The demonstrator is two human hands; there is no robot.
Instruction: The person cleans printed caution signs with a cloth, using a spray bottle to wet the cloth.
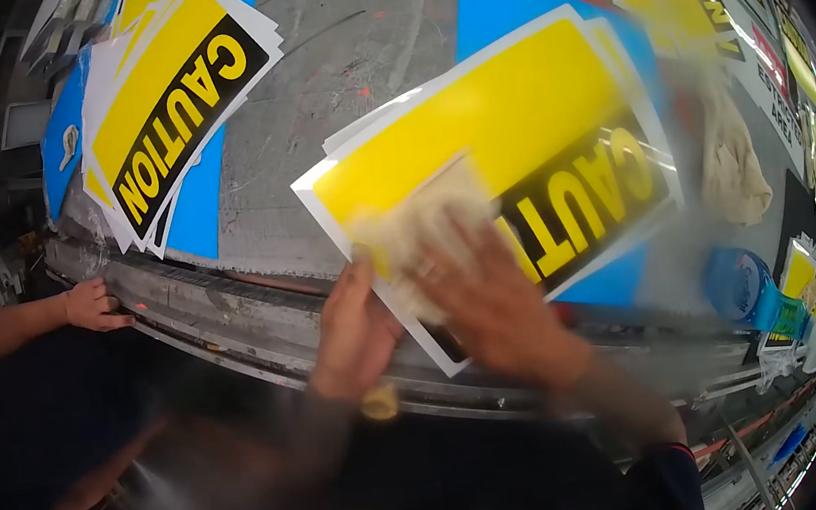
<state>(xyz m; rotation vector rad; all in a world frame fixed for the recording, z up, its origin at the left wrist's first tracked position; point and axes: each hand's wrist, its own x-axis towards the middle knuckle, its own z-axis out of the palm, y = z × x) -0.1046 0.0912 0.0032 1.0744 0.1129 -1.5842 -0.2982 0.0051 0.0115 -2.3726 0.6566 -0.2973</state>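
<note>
Left hand [354, 327]: at the table edge [232, 300], fingers together, gripping the near corner of the caution sign [505, 133]. Right hand [478, 292]: motion-blurred, fingers spread flat, pressing a pale cloth [415, 224] onto the sign's yellow field. Sign: topmost of a loose stack on the grey table, overhanging the near edge, blue sheet beneath. Another person's hand [92, 306]: resting on the edge, far left. Second sign stack [175, 110]: beyond, left. Crumpled rag [730, 163], blue tape roll [738, 283]: right.

table [345, 51]: grey, scuffed | edge: metal rail [223, 311] | below: dark
</note>
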